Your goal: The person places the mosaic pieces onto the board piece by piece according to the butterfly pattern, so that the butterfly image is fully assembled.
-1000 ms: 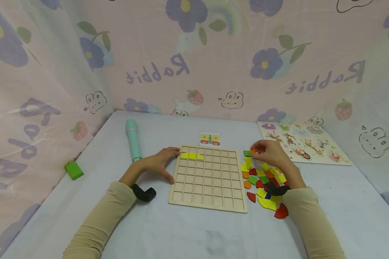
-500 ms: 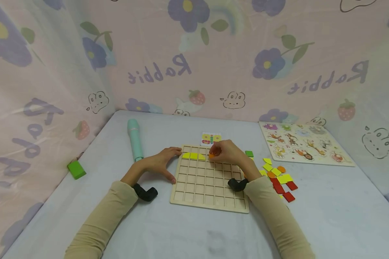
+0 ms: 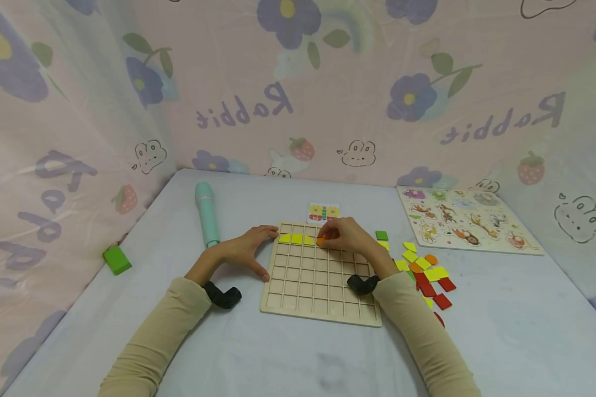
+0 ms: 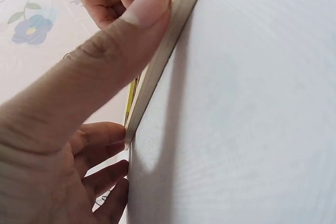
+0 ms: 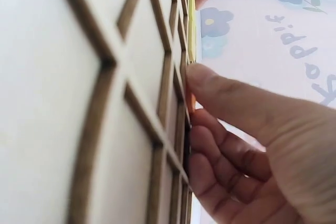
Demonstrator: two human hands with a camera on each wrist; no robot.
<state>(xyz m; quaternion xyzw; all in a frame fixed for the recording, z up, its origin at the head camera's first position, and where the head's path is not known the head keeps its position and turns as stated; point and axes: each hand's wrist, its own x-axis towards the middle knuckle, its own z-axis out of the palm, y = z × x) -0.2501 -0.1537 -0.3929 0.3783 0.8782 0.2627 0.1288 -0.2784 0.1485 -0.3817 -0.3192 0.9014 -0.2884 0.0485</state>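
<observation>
Brace the grid board [image 3: 320, 290] by its left edge with the left hand [image 3: 240, 251], thumb and fingers spread well apart and touching the side. With the right hand [image 3: 345, 236], curled and pinching the orange piece [image 3: 320, 241] at the board's far part, just right of the three yellow tiles [image 3: 297, 239], best to lower flat, square up within the ridges, then press lightly (full seating: cannot tell).

Counting outward: one grid board. To its right, a loose scatter, partly hidden by the right sleeve [image 3: 422, 325], hence no sure total for red pieces [image 3: 442, 301] or loose yellow pieces [image 3: 423, 263]; loose orange pieces [image 3: 430, 259], two in sight; green pieces [image 3: 381, 235], at least two. Well off to the left, one green block [image 3: 116, 259]. Yellow tiles in the board: three, in one row. Farther out, one animal puzzle board [image 3: 494, 246], one turquoise stick [image 3: 207, 215], and one picture card [image 3: 324, 212] just beyond the grid.
</observation>
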